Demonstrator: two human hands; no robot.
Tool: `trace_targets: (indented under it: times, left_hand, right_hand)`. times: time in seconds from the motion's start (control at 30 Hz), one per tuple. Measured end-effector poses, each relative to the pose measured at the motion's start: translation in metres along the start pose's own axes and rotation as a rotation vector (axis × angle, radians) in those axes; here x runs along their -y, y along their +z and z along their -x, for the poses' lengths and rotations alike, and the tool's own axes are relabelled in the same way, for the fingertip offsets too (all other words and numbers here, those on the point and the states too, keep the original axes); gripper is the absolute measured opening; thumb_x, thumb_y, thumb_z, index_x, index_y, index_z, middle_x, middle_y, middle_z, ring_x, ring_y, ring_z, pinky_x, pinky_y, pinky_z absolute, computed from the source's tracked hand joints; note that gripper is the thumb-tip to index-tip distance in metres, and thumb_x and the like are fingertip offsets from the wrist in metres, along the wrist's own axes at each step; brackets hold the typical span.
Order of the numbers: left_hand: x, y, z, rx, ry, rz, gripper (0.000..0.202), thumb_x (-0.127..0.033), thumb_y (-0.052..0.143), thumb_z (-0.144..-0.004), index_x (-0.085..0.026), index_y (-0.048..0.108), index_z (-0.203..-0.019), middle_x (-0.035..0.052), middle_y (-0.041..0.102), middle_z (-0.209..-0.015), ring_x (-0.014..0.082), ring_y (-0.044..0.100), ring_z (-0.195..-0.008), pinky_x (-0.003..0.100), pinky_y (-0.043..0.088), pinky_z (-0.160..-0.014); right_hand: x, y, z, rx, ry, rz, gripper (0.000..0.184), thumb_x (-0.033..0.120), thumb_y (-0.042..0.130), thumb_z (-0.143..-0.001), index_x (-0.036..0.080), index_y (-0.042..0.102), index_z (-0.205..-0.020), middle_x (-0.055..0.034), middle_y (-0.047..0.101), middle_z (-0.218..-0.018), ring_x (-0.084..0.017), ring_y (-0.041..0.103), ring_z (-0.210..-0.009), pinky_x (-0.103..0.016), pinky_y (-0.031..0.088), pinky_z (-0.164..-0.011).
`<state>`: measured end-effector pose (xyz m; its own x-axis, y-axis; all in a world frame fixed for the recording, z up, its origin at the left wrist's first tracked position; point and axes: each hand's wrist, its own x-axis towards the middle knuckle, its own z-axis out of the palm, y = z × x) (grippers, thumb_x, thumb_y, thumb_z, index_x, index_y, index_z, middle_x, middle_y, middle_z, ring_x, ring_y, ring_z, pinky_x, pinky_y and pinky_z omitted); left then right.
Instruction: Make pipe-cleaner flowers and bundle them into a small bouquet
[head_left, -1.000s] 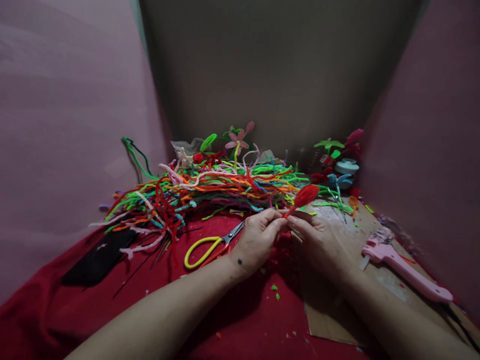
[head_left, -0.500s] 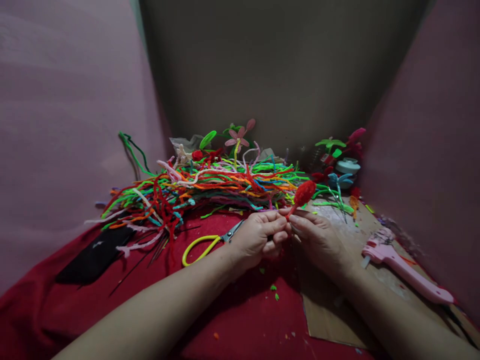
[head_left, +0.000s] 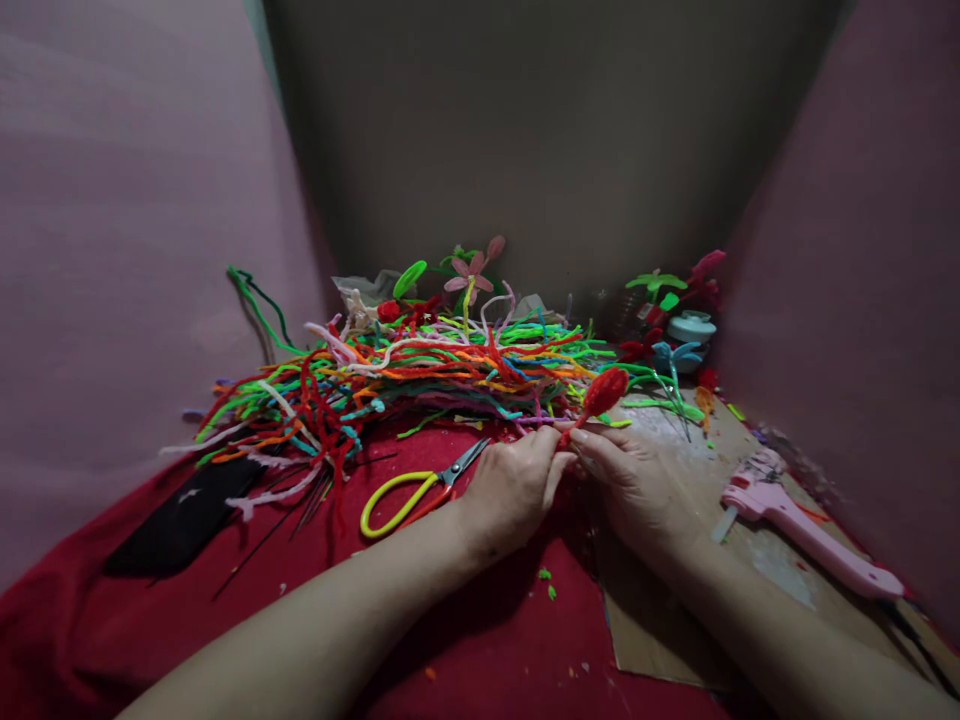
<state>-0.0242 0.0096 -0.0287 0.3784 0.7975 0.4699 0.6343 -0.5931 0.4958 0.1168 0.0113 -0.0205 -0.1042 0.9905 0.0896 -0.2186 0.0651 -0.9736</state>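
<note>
My left hand (head_left: 516, 488) and my right hand (head_left: 628, 484) meet in the middle, both pinching the stem of a red pipe-cleaner bud (head_left: 604, 391) that sticks up and to the right above my fingertips. Just behind lies a big heap of coloured pipe cleaners (head_left: 397, 375). Yellow-handled scissors (head_left: 417, 488) lie on the red cloth (head_left: 225, 620) just left of my left hand.
A pink glue gun (head_left: 802, 535) lies on the cardboard sheet (head_left: 697, 620) at the right. A black flat object (head_left: 180, 518) sits at the left. Finished pipe-cleaner flowers (head_left: 471, 272) and a small round container (head_left: 691, 328) stand at the back. Walls close in on three sides.
The left hand's fingers have shifted on the stem, rolling from curled to laid along it. The red bud has dipped slightly. The right hand has stayed almost still.
</note>
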Motion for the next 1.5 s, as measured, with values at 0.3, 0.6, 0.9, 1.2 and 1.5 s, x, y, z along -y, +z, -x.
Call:
trace_targets:
  times: [0.3, 0.6, 0.9, 1.2, 1.5]
  left_hand:
    - [-0.001, -0.003, -0.004, -0.039, 0.023, 0.138, 0.025, -0.024, 0.038, -0.091, -0.018, 0.06, -0.101, 0.0053, 0.066, -0.085, 0.0131, 0.059, -0.071, 0.022, 0.041, -0.067]
    - [-0.009, -0.007, -0.012, -0.037, -0.269, 0.737, 0.02, -0.03, 0.05, -0.083, -0.015, 0.062, -0.077, -0.0044, 0.05, -0.057, 0.0057, 0.04, -0.049, 0.017, 0.034, -0.05]
    - [-0.012, -0.011, -0.012, 0.218, -0.517, 1.378, 0.019, -0.033, 0.058, -0.08, -0.015, 0.054, -0.077, -0.0086, 0.041, -0.049, 0.0011, 0.026, -0.032, 0.014, 0.023, -0.033]
    - [-0.002, -0.012, -0.014, 0.44, -0.502, 1.54, 0.015, -0.03, 0.05, -0.085, -0.016, 0.054, -0.086, -0.0094, 0.039, -0.051, 0.0006, 0.017, -0.03, 0.015, 0.026, -0.031]
    - [-0.004, -0.002, -0.003, -0.052, -0.021, 0.07, 0.021, -0.026, 0.042, -0.089, -0.017, 0.056, -0.102, 0.0071, 0.066, -0.092, 0.0164, 0.063, -0.078, 0.027, 0.048, -0.071]
  right_hand:
    - [-0.002, -0.004, -0.001, 0.003, -0.08, 0.167, 0.019, 0.035, 0.063, -0.073, 0.02, 0.074, -0.076, -0.0031, 0.066, -0.078, -0.019, 0.055, -0.083, -0.032, 0.043, -0.075]
    - [-0.005, -0.01, -0.004, 0.051, -0.189, 0.198, 0.021, 0.035, 0.061, -0.077, 0.022, 0.073, -0.089, -0.0037, 0.068, -0.094, -0.021, 0.055, -0.097, -0.036, 0.038, -0.092]
    - [-0.013, -0.013, -0.008, 0.096, -0.158, 0.034, 0.018, 0.031, 0.06, -0.077, 0.02, 0.071, -0.086, -0.0031, 0.068, -0.082, -0.019, 0.058, -0.082, -0.034, 0.042, -0.082]
    - [-0.014, -0.014, -0.005, 0.206, -0.046, -0.127, 0.015, 0.027, 0.057, -0.081, 0.019, 0.068, -0.074, 0.0019, 0.061, -0.063, -0.012, 0.052, -0.061, -0.03, 0.043, -0.075]
    - [-0.005, -0.003, 0.0, 0.014, -0.128, 0.026, 0.015, 0.026, 0.061, -0.076, 0.021, 0.072, -0.086, -0.0017, 0.068, -0.086, -0.018, 0.057, -0.089, -0.031, 0.042, -0.081]
